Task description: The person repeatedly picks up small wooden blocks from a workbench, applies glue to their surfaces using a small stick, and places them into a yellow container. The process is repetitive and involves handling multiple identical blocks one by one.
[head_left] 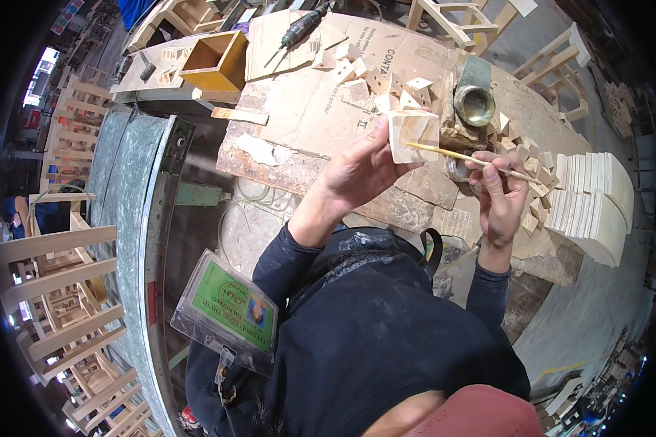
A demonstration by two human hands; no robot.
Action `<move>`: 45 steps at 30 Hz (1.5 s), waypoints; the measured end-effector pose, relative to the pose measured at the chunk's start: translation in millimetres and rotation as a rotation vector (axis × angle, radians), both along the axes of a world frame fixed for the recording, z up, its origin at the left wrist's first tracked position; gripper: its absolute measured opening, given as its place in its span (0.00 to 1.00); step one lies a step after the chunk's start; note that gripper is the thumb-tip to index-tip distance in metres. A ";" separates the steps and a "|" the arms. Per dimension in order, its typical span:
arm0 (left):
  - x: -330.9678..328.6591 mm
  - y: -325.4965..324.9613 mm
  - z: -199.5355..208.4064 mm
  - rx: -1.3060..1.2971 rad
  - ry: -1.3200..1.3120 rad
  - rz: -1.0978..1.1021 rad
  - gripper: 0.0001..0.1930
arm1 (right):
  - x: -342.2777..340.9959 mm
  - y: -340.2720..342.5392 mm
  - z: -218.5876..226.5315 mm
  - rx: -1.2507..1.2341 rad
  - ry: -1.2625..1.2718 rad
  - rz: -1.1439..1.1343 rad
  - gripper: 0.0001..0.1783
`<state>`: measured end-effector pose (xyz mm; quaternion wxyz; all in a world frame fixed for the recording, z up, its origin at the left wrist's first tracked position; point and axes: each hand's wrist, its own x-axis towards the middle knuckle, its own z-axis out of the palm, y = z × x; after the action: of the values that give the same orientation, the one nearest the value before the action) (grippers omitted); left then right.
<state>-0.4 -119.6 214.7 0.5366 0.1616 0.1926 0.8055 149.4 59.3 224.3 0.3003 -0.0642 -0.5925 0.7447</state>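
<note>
Raised over the workbench, my left hand [358, 169] grips a small pale wooden block [420, 125] by its left side and lower edge. A darker patch shows on the block's face. My right hand [500, 195] pinches a thin wooden stick [455, 154] between thumb and fingers. The stick's left tip meets the block's face, and its other end sticks out past my right hand. Just beyond the stick stands an open round can [475, 106] with a murky inside. Another small round container [456, 170] is partly hidden beside my right hand.
Cardboard [306, 109] covers part of the bench, with loose wooden blocks [356, 89] and a power screwdriver [303, 29] on it. More blocks [533, 218] lie at right, next to stacked curved wooden pieces [590, 200]. A yellow box [215, 62] sits far left; a green conveyor [127, 189] runs nearer.
</note>
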 end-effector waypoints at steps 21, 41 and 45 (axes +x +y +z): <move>-5.4 -6.9 -2.7 -0.112 0.458 0.267 0.31 | -7.5 -28.1 13.5 0.190 0.010 -0.273 0.04; -108.0 -62.4 -17.1 -0.176 0.132 0.651 0.13 | -46.3 -25.3 -2.3 0.369 -0.101 -0.151 0.03; -155.7 -111.9 -11.7 -0.160 -0.044 0.890 0.11 | -89.3 -37.6 -5.0 0.323 -0.149 -0.129 0.03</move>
<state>-156.1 -231.5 203.0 0.1526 0.0041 0.2936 0.9437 60.1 21.8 219.3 0.3088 -0.1079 -0.7198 0.6122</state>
